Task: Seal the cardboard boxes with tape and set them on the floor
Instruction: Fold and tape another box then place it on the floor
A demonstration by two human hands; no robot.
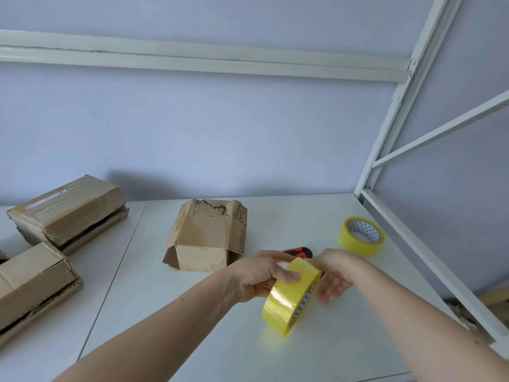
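Note:
My left hand [260,275] grips a yellow tape roll [286,301] held on edge above the white table [192,326]. My right hand [334,274] touches the far side of that roll, with its fingers curled at the rim. A worn cardboard box [205,235] with loose flaps sits just behind my hands at the table's middle. Two more cardboard boxes lie at the left, one at the back [68,213] and one at the front edge [33,285].
A second yellow tape roll [360,235] lies flat at the right. A red and black utility knife [298,252] lies behind my hands, partly hidden. A white metal shelf frame [399,161] rises along the table's right side, with a rail along the wall.

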